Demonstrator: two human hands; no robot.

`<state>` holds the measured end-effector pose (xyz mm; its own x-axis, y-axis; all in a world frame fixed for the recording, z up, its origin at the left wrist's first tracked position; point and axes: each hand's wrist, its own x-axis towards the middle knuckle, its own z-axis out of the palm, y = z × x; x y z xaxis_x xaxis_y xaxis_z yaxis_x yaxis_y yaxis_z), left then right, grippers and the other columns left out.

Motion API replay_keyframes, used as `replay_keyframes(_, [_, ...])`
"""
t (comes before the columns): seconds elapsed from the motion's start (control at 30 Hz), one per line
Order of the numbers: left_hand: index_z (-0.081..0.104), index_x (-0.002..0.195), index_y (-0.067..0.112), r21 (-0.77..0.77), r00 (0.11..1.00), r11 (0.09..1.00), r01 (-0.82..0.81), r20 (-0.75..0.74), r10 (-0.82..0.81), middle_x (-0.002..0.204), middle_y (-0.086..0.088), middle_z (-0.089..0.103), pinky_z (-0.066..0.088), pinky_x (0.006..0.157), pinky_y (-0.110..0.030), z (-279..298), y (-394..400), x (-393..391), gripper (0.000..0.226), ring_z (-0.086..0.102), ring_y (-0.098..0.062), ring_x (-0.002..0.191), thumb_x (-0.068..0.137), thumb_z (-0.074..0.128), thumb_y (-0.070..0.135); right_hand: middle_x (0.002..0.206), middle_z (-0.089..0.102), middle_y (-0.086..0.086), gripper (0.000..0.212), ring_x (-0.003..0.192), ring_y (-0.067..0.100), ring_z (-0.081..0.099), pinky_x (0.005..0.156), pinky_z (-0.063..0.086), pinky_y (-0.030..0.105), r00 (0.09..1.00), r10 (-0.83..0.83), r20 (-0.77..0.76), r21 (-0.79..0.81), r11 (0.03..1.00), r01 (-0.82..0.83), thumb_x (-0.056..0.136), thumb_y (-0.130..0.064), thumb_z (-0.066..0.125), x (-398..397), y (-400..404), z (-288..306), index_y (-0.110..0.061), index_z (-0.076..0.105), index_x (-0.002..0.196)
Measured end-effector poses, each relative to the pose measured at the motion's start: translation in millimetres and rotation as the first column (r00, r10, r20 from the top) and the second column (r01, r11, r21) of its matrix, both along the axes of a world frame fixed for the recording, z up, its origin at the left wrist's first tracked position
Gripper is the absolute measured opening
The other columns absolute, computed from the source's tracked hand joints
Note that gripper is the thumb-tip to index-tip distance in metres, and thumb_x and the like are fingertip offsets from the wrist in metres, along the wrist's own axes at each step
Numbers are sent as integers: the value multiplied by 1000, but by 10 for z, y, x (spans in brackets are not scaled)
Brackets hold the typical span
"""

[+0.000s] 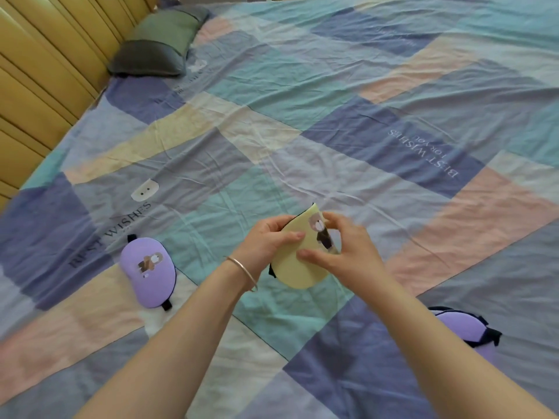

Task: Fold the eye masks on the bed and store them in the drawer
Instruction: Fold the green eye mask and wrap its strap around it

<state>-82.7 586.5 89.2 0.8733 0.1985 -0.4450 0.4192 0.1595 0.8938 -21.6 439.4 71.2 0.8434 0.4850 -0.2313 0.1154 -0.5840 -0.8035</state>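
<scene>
flat purple mask [148,272]: lying open on the bedsheet [302,116] at the left, face up, long axis running near-to-far with a slight lean. nobody's touching it, and it sits closer to the left arm than the right.

left hand [266,241]: curled around the left edge of the yellow mask [295,261], thumb pressed on the front face, so it's holding on, not spread. bangle [245,273] on that wrist.

yellow mask: up off the sheet between both hands, long axis roughly vertical in the view, top tip pointing away, rounded end hanging toward the person. looks mid-fold to me, the dark backing peeks out along the left edge.

right hand [341,249]: fingers bent in over the right side by the bear print, thumb on the front lower down. pinching the mask too, bit blurry though.

key relation: both thumbs sit on the same face, one each side of the long axis, so i'd guess the fold closes across that line.

other purple mask [462,331]: at the right, just past the right forearm, partly hidden, seems bunched or already folded, can't say for sure.

drawer: not in view.
</scene>
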Motion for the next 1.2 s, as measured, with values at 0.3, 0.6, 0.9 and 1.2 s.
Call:
replay_keyframes(0.3, [69, 104, 9, 8, 993, 999, -45, 114, 44, 92, -11, 69, 57, 67, -33, 89, -9, -222, 24, 66, -22, 78, 81, 67, 3, 89, 67, 22, 17, 79, 34, 58, 77, 48, 48, 981, -26, -192, 268, 960, 78, 86, -17, 64, -287, -36, 107, -3, 65, 94])
replay_keyframes(0.6, [68, 101, 11, 287, 992, 958, -18, 123, -18, 74, -2, 64, 48, 60, -19, -12, 75, -517, 33, 56, -6, 56, 72, 76, 1, 84, 70, -2, 11, 72, 10, 66, 56, 54, 23, 736, -203, -646, 387, 744, 544, 85, -16, 64, -300, -306, 111, -16, 67, 96])
replay_keyframes(0.9, [58, 47, 18, 115, 976, 974, -193, 125, 179, 43, 4, 52, 50, 65, -24, 1, 183, -634, 30, 50, -10, 44, 71, 74, 10, 91, 67, 1, 12, 81, 15, 63, 61, 57, 24, 634, -252, -731, 404, 589, 700, 86, -10, 62, -240, -481, 190, -13, 64, 97])
replay_keyframes(1.2, [72, 84, 8, -824, 826, 479, -302, 24, 562, 78, 0, 71, 57, 78, -31, 180, 171, -655, 21, 65, -13, 65, 82, 59, 24, 58, 63, -12, 15, 58, 8, 57, 52, 47, 16, 740, -330, -587, 459, 617, 639, 79, -3, 68, -360, -571, 168, -15, 62, 73])
